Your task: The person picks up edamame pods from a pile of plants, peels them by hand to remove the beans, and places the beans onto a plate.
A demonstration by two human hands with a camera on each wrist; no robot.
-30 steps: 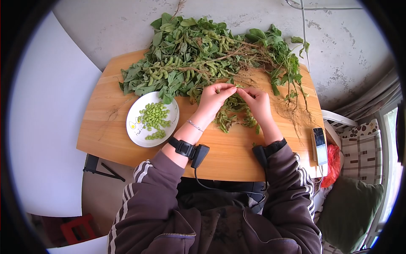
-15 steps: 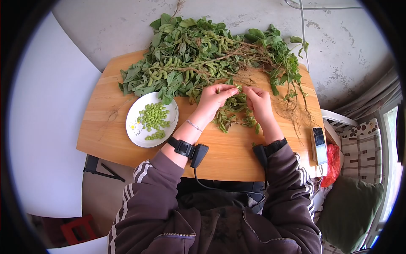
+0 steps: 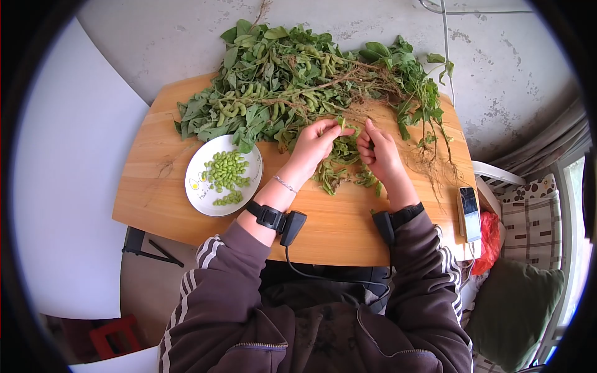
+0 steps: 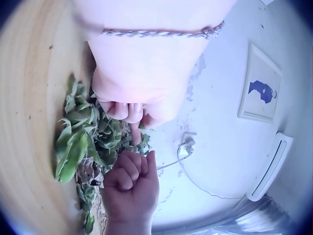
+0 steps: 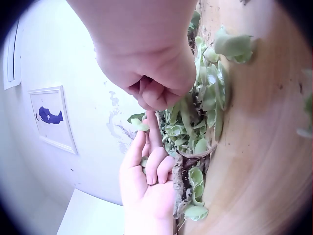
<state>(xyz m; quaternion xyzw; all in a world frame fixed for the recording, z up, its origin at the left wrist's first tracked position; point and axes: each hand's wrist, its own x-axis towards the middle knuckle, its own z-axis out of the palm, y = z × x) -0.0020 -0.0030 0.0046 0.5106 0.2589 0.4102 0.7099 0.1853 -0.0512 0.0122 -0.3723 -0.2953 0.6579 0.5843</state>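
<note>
My left hand (image 3: 313, 148) pinches a green soybean pod (image 5: 140, 125) between thumb and fingertip, over a heap of pod shells (image 3: 339, 168). Part of a green bean (image 5: 143, 162) shows in the bend of that hand's fingers. Just to the right, apart from the pod, is my right hand (image 3: 380, 152), its fingers curled in and thumb raised; nothing shows in its grip. Left of my left forearm sits a white plate (image 3: 194, 199) with shelled green beans (image 3: 227, 171). An opened pod shell (image 5: 196, 183) lies below the hands in the right wrist view.
Leafy soybean plants (image 3: 261, 93) with pods are piled along the back of the wooden table (image 3: 149, 180), their roots (image 3: 379, 84) toward the right. A phone (image 3: 469, 214) lies at the right edge. Cables run from both wrist cameras (image 3: 293, 229).
The hands were together at the pod; my right hand has drawn away to the right and its thumb has lifted. The left hand stays nearly in place, still holding the pod.
</note>
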